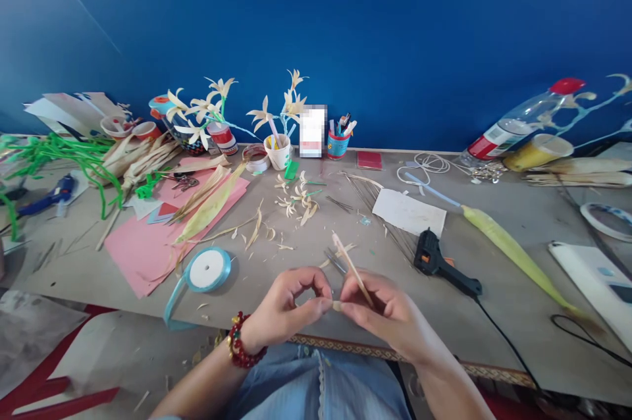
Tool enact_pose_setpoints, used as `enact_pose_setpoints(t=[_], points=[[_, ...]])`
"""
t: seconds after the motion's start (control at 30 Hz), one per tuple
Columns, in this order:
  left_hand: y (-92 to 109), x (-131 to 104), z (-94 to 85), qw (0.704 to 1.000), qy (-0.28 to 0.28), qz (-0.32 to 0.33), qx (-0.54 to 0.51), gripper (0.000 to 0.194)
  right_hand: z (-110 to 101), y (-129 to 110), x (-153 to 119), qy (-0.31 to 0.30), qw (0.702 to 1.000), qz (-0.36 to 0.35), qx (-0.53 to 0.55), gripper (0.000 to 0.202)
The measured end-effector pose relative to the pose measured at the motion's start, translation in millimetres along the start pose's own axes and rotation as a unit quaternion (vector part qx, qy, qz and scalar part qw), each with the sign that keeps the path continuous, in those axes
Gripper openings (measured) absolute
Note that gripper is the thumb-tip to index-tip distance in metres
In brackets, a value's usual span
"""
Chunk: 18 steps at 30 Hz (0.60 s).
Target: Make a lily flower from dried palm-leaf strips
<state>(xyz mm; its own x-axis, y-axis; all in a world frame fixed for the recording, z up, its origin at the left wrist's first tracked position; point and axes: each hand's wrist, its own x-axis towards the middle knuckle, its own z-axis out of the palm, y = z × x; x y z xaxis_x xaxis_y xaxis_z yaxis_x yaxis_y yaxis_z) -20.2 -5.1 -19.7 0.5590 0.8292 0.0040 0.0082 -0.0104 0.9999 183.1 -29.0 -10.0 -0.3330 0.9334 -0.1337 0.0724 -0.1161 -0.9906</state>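
Note:
Close to the table's front edge, my left hand is closed in a pinch at one end of a small pale strip that looks like corn husk. The other end sits between the thumb and forefinger of my right hand. A thin pale stick rises at a slant out of the right hand, tucked among its fingers. Just beyond the fingertips lies a metal tool, partly hidden. Small husk flowers and loose husk scraps lie further back.
A black glue gun with its cable lies right; a blue ribbon roll and pink paper lie left. Green wires, a cup of husk flowers, a pen cup and a tilted bottle line the back.

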Motion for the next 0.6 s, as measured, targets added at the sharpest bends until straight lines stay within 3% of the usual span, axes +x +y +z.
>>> enact_pose_setpoints(t=[0.1, 0.23, 0.37, 0.5, 0.6], points=[[1, 1, -2.6, 0.999, 0.008, -0.015, -0.030, 0.024, 4, 4, 1, -0.006, 0.999, 0.014, 0.035, 0.028], [-5, 2, 6.0, 0.996, 0.060, 0.021, -0.070, 0.022, 15, 13, -2, 0.086, 0.984, 0.084, 0.132, 0.034], [-12, 2, 17.9, 0.989, 0.105, 0.103, -0.020, 0.012, 25, 23, -3, 0.137, 0.969, 0.091, 0.184, 0.039], [-10, 0, 21.7, 0.984, 0.130, 0.114, 0.037, 0.003, 29, 28, -2, 0.164, 0.969, 0.075, 0.170, 0.038], [-6, -1, 20.2, 0.982, 0.140, 0.109, 0.065, 0.007, 28, 29, -1, 0.171, 0.971, 0.059, 0.156, 0.037]])
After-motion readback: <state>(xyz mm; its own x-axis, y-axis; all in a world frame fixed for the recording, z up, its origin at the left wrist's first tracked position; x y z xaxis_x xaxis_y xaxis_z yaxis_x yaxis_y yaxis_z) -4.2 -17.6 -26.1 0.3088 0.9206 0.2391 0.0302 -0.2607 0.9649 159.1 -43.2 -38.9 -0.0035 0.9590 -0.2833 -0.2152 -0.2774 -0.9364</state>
